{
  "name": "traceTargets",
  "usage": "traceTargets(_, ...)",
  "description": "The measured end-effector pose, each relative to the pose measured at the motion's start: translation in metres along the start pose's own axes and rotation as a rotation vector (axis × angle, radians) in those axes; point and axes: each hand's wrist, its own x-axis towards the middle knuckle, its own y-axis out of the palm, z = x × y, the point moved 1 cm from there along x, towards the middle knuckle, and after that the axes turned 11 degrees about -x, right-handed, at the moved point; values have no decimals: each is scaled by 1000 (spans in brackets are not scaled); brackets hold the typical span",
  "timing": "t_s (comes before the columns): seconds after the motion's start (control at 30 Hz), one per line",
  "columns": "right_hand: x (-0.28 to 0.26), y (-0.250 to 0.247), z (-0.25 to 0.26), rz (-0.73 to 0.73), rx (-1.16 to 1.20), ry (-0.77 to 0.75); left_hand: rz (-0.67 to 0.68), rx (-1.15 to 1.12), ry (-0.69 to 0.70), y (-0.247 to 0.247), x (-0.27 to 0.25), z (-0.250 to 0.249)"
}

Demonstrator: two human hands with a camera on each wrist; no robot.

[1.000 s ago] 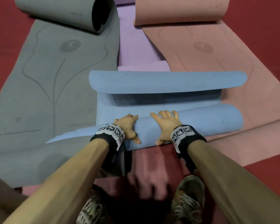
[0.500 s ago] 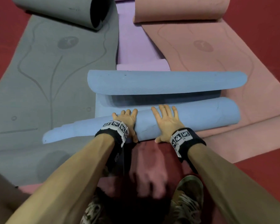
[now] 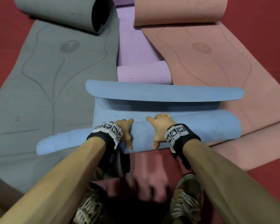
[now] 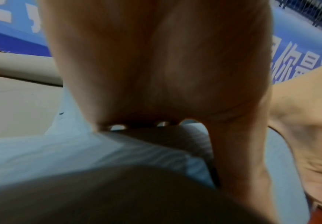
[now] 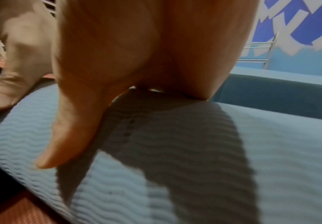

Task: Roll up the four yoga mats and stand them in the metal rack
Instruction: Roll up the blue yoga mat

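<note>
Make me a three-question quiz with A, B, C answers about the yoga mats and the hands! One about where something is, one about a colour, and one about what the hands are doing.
1. Where is the purple mat?
A. Between the grey mat and the pink mat
B. On top of the blue mat
C. In the metal rack

2. What colour is the mat under both hands?
A. Grey
B. Blue
C. Pink

3. What are the left hand and the right hand doing?
A. Hanging in the air
B. Lifting the mat off the floor
C. Pressing on the rolled part of the mat

Answers:
1. A, the purple strip lies between the grey and pink mats.
2. B, both hands rest on the blue roll.
3. C, both palms lie on the roll, which sits on the floor.
</note>
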Motion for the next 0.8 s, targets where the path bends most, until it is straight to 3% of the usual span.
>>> traceTargets(0.13,0,-4,0,8,31,12,-93,190,-96,23,-3,-10)
traceTargets(0.37,-24,10,2,-105,-14,25,-146,63,8,6,-2,-4)
traceTargets(0.43,-30,13,-3,-123,-52,36,-105,-5,26,-4,-1,-3)
traceTargets(0.57,-35,17,-19,-82,-10,93,125,-221,39,-15,-2,2)
traceTargets(0.63,-32,16,-24,-50,23,90,155,-240,29,-14,-3,3)
traceTargets(0.73,-19,10,-26,-22,43,90,79,-215,12,-10,1,3)
traceTargets(0.8,-8,0,-32,7,61,105,-24,-42,40,-2,6,-5)
